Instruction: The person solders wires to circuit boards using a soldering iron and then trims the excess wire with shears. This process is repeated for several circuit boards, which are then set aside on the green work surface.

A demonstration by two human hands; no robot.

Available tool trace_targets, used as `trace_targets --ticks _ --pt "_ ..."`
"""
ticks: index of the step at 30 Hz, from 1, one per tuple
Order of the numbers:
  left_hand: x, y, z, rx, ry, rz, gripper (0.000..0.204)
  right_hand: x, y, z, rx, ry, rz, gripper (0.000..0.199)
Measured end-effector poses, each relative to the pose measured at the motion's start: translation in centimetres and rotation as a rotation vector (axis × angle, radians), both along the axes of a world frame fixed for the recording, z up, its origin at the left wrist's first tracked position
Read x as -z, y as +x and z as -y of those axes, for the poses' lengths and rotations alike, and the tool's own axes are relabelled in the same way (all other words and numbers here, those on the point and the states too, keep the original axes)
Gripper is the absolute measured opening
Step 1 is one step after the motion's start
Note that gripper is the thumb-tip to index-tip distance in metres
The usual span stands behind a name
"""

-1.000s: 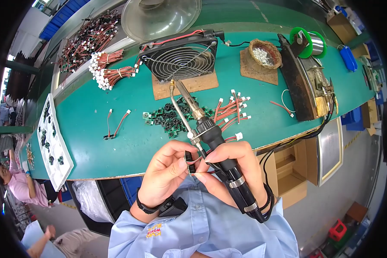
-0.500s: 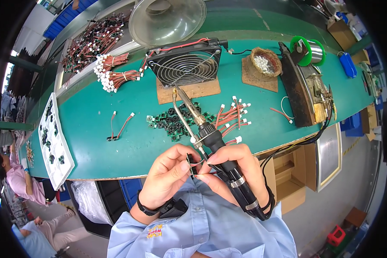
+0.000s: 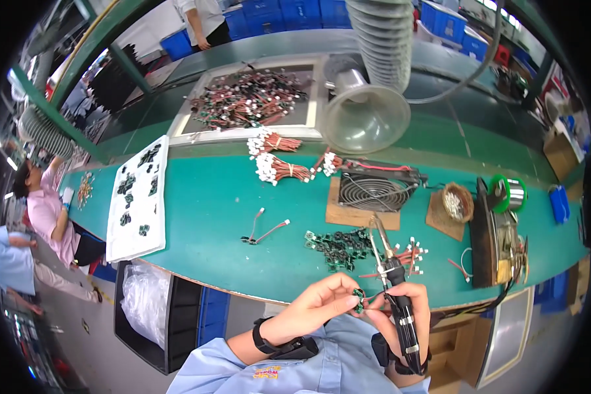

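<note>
My left hand pinches a small green circuit board between thumb and fingertips, just above my lap. The right hand is wrapped round a black soldering iron, its metal tip pointing up and away over the bench. A thin metal tube runs alongside the iron's shaft. Short wires show between the board and my right fingertips, though partly hidden by the fingers. Beyond the hands lies a pile of small green-and-black boards. Beside it are loose red wire leads with white connectors.
A fan stands behind the pile. To its right are a bowl of pale bits and a green solder spool. A white tray of boards lies left; bundled leads lie behind. People stand at the left.
The view has swung up and left, so the bench appears shifted right and lower. The board now shows more of its green face. Both hands keep their holds.
</note>
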State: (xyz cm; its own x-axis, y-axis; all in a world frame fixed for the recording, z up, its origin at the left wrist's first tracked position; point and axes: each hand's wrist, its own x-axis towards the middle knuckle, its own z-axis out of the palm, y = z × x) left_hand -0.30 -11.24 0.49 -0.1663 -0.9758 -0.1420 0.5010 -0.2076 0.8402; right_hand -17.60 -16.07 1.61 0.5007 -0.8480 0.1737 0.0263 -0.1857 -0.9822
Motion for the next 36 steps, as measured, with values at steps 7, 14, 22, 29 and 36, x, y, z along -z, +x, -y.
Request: trace_targets --ticks 7,14,22,29,36 --pt "0.0 0.9 -0.5 0.042 -0.041 -0.027 0.013 0.5 0.4 -0.8 0.08 -0.051 -0.022 0.048" --pt "0.6 0.8 -0.7 -0.003 -0.081 -0.139 0.009 0.4 0.3 -1.7 0.275 -0.251 -0.149 0.039" --pt "2.1 2.3 -0.9 -0.306 -0.161 0.104 0.006 2.2 -1.2 -2.4 0.522 -0.356 -0.07 0.055" --pt "1.0 2.5 0.2 -0.413 -0.091 0.116 0.008 2.4 -3.4 -2.0 0.098 -0.666 -0.236 0.052" --pt "2.0 1.4 0.8 -0.423 -0.079 0.172 0.009 1.7 -3.2 -2.3 0.123 -0.681 -0.272 0.038"
